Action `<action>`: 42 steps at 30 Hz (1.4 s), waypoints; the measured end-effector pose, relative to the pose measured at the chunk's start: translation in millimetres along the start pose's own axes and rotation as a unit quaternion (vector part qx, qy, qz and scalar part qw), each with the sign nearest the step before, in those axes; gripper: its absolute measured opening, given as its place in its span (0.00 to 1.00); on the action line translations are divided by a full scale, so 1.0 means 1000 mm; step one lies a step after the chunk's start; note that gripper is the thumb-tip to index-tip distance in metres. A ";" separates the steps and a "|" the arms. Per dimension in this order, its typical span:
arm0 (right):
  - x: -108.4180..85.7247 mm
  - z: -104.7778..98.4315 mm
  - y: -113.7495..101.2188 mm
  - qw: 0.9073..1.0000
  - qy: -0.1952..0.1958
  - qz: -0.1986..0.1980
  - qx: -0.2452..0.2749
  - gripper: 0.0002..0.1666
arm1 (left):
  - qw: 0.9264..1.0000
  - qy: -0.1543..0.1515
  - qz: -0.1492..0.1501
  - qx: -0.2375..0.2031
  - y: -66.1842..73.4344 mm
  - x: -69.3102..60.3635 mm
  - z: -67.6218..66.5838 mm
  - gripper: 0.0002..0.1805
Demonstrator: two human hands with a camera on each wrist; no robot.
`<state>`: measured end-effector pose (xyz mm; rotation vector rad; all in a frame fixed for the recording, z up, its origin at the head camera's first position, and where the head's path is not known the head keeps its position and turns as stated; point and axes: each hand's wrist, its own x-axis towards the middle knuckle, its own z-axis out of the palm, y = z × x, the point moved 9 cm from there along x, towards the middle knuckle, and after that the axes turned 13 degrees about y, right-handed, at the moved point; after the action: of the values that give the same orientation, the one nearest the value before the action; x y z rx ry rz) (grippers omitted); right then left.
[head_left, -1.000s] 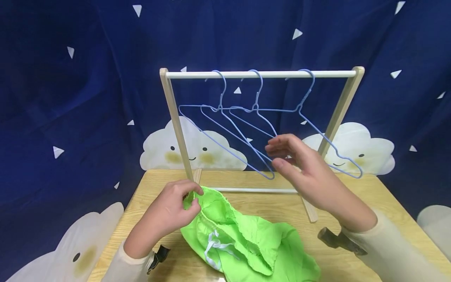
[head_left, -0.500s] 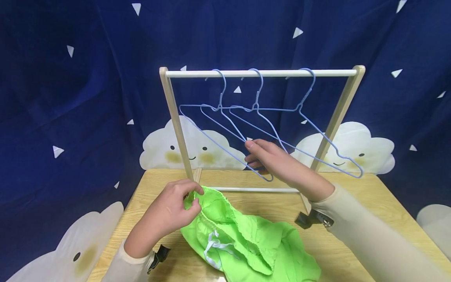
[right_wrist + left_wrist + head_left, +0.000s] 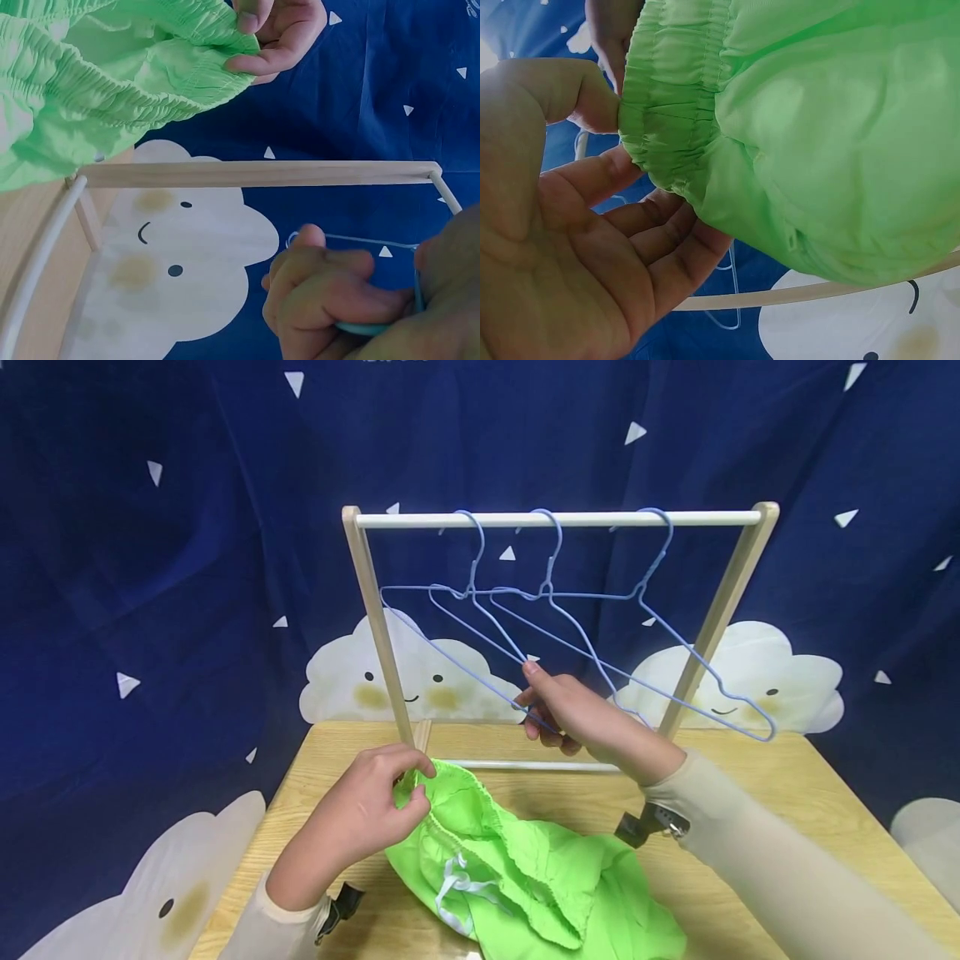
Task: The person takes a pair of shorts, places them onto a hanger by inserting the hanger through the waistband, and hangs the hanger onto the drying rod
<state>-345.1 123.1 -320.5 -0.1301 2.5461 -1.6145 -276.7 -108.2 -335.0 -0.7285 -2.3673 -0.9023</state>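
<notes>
My left hand (image 3: pixel 367 797) holds the elasticated waistband of the bright green shorts (image 3: pixel 517 868) at its left end. The left wrist view shows thumb and fingertips at the edge of that gathered waistband (image 3: pixel 667 97). A white drawstring bow (image 3: pixel 461 885) hangs at the front of the shorts, which lie partly crumpled on the table. My right hand (image 3: pixel 570 714) grips the right side of the leftmost blue wire hanger (image 3: pixel 468 664), with its thumb on the sloping arm. In the right wrist view, curled fingers (image 3: pixel 330 292) cover part of the hanger.
The hanger's hook is over the white rail (image 3: pixel 412 520) of a small wooden rack (image 3: pixel 375 618). Two more blue hangers, a middle one (image 3: pixel 581 627) and a right one (image 3: pixel 675 635), hang beside it. The wooden table (image 3: pixel 285 827) meets a dark blue curtain (image 3: pixel 187 568) with clouds.
My right hand has moved left and down from in front of the middle hanger and has taken hold of the leftmost one. My left hand and the shorts have stayed put.
</notes>
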 end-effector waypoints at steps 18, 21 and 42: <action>-0.010 -0.021 -0.016 0.999 0.030 -0.028 0.000 0.51 | 1.000 0.000 0.003 0.001 -0.001 0.000 0.005 0.11; -0.017 -0.029 -0.019 0.999 0.033 -0.029 0.002 0.51 | 1.000 -0.003 -0.001 0.002 -0.002 0.000 0.005 0.11; -0.087 -0.057 0.016 0.998 0.018 -0.029 0.049 0.58 | 1.000 0.004 -0.005 0.010 -0.008 0.001 0.003 0.11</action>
<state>-267.9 193.3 -306.2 -0.1687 2.5050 -1.7740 -283.1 -110.8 -340.0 -0.7036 -2.3715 -0.8840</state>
